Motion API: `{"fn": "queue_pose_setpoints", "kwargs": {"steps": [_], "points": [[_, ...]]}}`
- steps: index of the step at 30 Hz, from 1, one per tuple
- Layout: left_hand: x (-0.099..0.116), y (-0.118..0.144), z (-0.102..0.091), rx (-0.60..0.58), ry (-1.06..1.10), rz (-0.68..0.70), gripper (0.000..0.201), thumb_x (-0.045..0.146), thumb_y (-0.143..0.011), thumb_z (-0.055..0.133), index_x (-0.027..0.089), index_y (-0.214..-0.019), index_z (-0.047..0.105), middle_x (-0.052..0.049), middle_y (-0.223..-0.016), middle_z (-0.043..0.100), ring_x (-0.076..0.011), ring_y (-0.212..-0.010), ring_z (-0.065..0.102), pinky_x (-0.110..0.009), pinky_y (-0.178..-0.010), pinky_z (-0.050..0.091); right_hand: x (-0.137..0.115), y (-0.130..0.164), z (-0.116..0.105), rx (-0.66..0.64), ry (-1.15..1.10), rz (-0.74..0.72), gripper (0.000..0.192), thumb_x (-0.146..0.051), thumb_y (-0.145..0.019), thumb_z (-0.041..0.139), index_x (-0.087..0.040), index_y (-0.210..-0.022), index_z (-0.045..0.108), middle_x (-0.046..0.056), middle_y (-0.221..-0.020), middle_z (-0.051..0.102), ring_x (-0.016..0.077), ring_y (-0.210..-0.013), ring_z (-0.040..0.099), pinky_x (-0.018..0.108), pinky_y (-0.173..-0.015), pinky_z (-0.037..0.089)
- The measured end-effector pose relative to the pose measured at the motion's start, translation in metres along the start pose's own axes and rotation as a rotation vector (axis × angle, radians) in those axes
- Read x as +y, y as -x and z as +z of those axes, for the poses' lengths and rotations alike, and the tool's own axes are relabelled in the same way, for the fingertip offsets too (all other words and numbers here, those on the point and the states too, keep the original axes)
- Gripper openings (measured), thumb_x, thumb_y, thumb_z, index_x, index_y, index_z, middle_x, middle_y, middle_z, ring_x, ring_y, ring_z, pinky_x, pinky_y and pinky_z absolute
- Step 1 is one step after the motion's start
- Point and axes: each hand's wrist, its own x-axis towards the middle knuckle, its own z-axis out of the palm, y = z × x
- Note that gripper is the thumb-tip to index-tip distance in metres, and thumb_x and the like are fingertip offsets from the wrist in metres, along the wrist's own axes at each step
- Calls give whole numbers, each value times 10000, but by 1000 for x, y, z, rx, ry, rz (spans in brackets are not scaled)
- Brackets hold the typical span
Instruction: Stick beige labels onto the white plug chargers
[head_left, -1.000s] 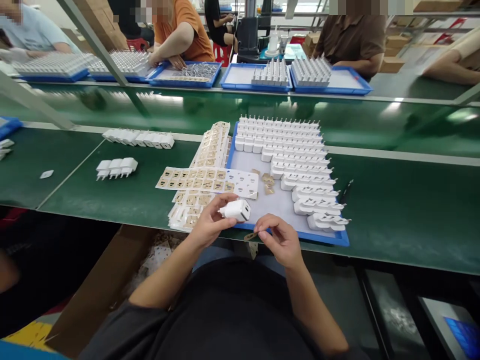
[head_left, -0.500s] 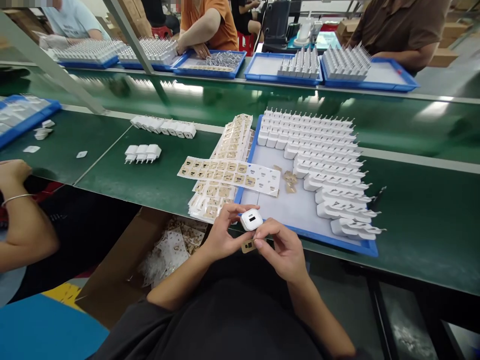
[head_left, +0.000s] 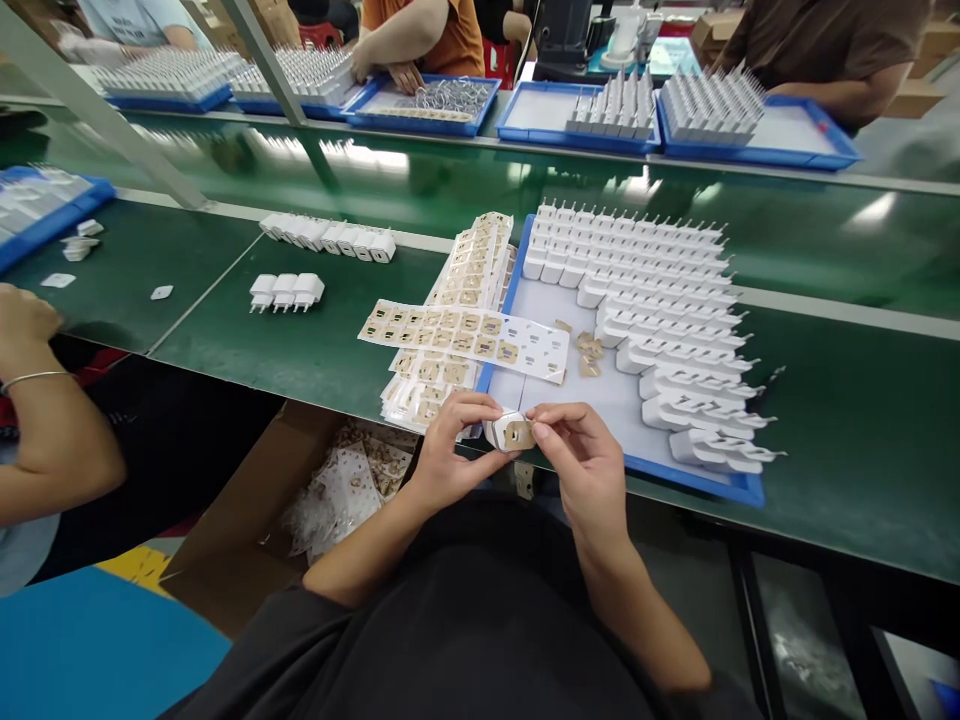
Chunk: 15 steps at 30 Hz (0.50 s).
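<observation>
My left hand (head_left: 448, 452) grips a small white charger plug (head_left: 501, 424) at the near edge of the green bench. My right hand (head_left: 582, 462) pinches a small tan sticker (head_left: 518, 435) and holds it flat against the plug's face. Just beyond my hands lies a blue tray (head_left: 709, 482) with rows of white charger plugs (head_left: 660, 300) on their sides. A sticker sheet (head_left: 465, 338) lies across the tray's left rim, on top of a stack of more sheets (head_left: 469, 275).
Loose white plugs stand in a group of three (head_left: 286, 292) and in a row (head_left: 330, 238) to the left. A co-worker's arm (head_left: 45, 430) reaches in at the left. Other people work at blue trays (head_left: 757, 135) across the belt. An open carton (head_left: 300, 500) with used sheets sits under the bench.
The plug was turned in my left hand. My right hand brought the tan sticker up from below and laid it on the plug's face. The view shifted slightly.
</observation>
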Motion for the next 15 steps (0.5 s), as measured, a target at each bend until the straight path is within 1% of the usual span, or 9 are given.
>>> {"fn": "queue_pose_setpoints", "kwargs": {"steps": [7,15], "points": [[4,-3,-4,-15,-19,9,388,248,-797,824,244,-1127,620,-89,-1103,657,-236,-1077,642,-386,-903,552,-1,-1,2,-31,55,-7,66,-289,-892,725,-237,-883,686,28,-909,709,187,-909,680,324,-855,560],[5,-5,-6,-31,-9,30,408,212,-793,829,246,-1138,615,-81,-1106,661,-225,-1075,639,-364,-889,542,0,-2,1,-46,77,-13,46,-275,-895,725,-243,-894,692,24,-911,706,184,-915,673,317,-852,551]]}}
